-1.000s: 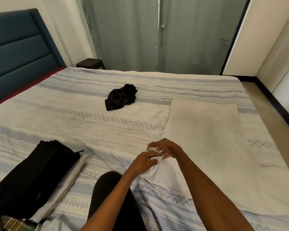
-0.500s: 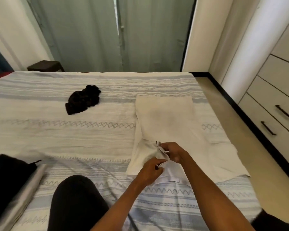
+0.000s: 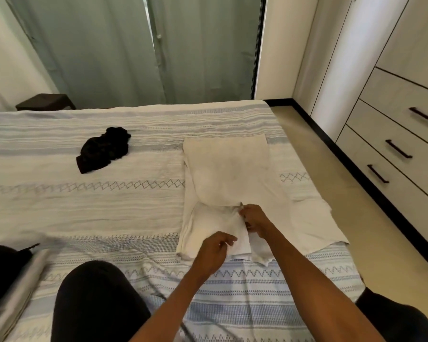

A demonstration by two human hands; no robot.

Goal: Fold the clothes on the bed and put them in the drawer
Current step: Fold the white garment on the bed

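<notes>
White garment (image 3: pixel 232 174) flat on bed (image 3: pixel 84 201) near rt edge, left hand (image 3: pixel 214 250) & right hand (image 3: pixel 255 219) both pinching its folded near edge, black clothing (image 3: pixel 103 149) crumpled further back, drawers (image 3: pixel 393 144) at rt.

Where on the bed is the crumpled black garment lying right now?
In the head view, the crumpled black garment lies left of centre on the far part of the striped bedspread, left of the white garment and apart from it.
</notes>
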